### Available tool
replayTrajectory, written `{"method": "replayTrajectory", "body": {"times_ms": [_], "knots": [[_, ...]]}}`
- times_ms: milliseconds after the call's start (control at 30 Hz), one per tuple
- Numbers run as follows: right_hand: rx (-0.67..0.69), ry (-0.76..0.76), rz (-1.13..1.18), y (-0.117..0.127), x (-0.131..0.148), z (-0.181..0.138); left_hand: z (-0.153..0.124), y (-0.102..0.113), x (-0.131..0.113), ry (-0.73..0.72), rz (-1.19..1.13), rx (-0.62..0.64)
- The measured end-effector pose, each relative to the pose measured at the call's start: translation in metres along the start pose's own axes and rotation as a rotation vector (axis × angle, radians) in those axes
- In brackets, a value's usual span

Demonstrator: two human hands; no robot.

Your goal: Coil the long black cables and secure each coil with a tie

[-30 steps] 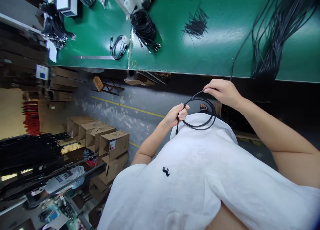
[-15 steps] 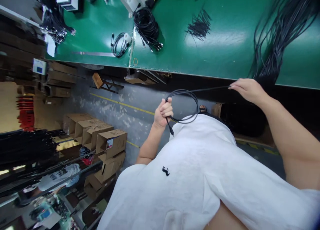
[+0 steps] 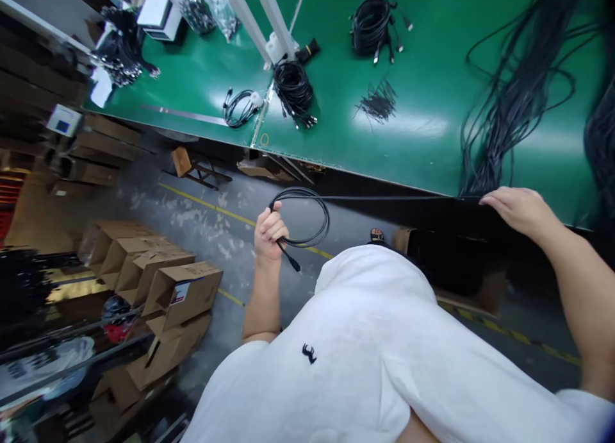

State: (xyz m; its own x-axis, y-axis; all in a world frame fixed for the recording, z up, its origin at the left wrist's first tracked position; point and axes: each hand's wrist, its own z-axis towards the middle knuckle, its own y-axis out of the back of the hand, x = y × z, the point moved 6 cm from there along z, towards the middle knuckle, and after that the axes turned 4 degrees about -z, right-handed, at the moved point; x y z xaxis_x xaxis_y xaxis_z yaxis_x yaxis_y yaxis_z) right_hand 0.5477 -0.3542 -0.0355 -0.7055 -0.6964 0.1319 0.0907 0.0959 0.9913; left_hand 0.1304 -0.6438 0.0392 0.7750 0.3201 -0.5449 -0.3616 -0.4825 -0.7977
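Note:
My left hand (image 3: 270, 231) is closed round a small coil of black cable (image 3: 307, 202), whose plug end hangs just below the fist. From the coil the cable runs taut to the right along the table's front edge. My right hand (image 3: 519, 209) pinches that stretched cable at the edge of the green table (image 3: 432, 142), below a big loose heap of black cables (image 3: 519, 90).
On the green table lie two coiled cable bundles (image 3: 294, 90) (image 3: 372, 23), a smaller coil (image 3: 240, 106), a pile of short black ties (image 3: 379, 102) and a white box (image 3: 158, 10). Cardboard boxes (image 3: 177, 295) stand on the floor at the left.
My hands have drawn apart: the left moved left with the coil, the right moved right along the table edge, pulling the cable straight. The view tilted up over the table.

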Motion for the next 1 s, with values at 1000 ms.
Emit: {"method": "replayTrajectory", "body": {"times_ms": [1000], "knots": [[0.054, 0.403, 0.630, 0.058, 0.173, 0.062, -0.003, -0.043, 0.147, 0.666, 0.610, 0.388]]}}
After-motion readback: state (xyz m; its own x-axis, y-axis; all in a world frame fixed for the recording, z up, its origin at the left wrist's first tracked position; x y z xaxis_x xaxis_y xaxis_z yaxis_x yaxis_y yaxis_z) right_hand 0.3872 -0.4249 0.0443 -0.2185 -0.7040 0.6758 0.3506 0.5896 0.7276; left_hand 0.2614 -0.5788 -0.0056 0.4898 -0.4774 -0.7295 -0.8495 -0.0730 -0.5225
